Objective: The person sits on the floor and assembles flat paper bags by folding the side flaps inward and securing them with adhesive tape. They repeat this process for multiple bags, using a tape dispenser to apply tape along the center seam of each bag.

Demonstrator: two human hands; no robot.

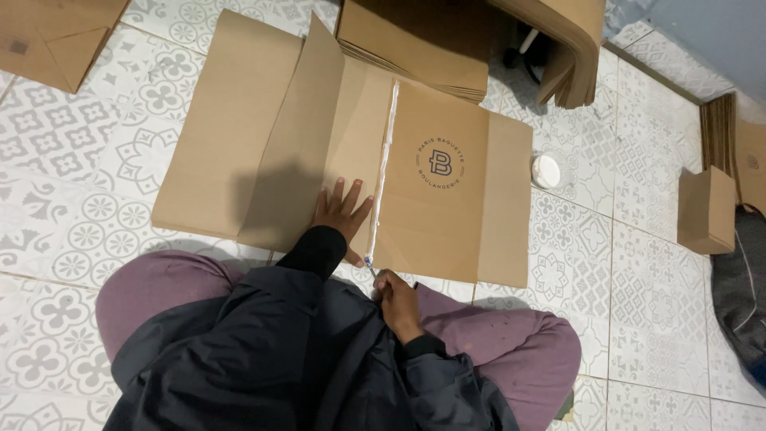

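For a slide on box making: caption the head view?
Left hand flattens cardboard sheet while right hand holds a brush beside white glue line.

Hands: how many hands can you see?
2. The left hand lies flat on the cardboard sheet; the right hand grips a small tool at the sheet's near edge.

Two hands [343, 211], one flat carton [351, 148], one tub [547, 171].
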